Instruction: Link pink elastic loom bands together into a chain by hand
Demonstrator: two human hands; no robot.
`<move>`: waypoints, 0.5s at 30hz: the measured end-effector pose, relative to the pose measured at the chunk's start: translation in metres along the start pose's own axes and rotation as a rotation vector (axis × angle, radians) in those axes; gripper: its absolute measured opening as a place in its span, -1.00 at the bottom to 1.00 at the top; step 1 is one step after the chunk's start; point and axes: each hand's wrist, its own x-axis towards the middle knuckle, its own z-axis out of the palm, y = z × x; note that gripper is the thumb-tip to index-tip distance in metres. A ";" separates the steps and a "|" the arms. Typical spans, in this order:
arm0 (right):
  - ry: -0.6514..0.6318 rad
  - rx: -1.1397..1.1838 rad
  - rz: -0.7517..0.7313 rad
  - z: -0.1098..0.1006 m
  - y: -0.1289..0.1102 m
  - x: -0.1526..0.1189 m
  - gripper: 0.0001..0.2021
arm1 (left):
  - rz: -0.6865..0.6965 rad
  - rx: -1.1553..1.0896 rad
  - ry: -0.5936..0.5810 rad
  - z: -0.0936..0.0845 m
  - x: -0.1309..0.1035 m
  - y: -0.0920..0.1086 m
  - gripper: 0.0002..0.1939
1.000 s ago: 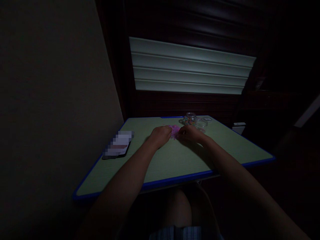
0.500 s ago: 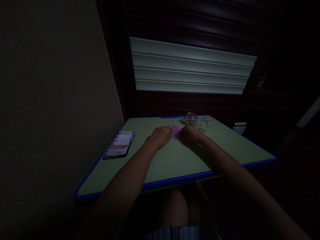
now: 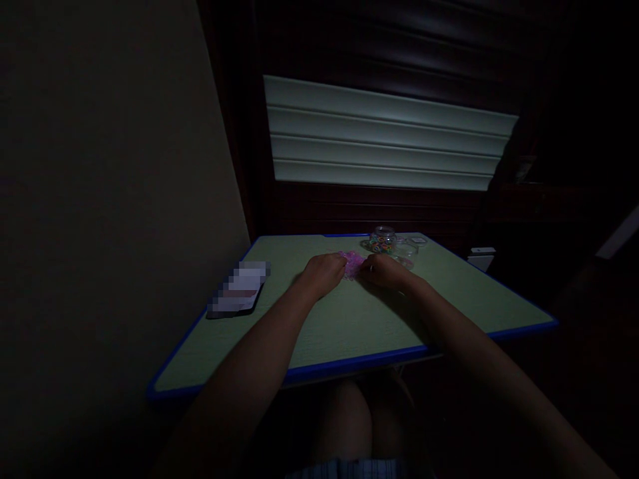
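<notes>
The pink bundle [image 3: 353, 263] is on the green desk [image 3: 344, 326], just below and right of the middle of the frame. It looks like lots of tiny pink bits, too small to name. The left hand [image 3: 324, 274] has curled fingers at its left side. The right hand [image 3: 382, 271] has bent fingers at its right side. I cannot tell if either hand pinches a piece.

To do this well, I think the left hand should gently steady the bundle while the right fingertips pick softly, so the bits don't scatter. More light would help too.

The round jar [image 3: 383, 242] of colorful rings is just behind the right hand, with a clear tub [image 3: 407, 254] beside it. No words can be read anywhere. Blocky squares hide the face of the flat thing [image 3: 242, 289] at the left.
</notes>
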 end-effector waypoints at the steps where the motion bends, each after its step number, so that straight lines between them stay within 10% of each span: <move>1: 0.003 -0.003 -0.001 0.000 0.000 0.000 -0.78 | 0.000 -0.001 0.000 0.000 0.000 0.000 -0.71; 15: -0.008 0.071 0.053 -0.004 -0.006 -0.002 -0.78 | 0.004 0.013 -0.009 0.001 0.000 -0.001 -0.74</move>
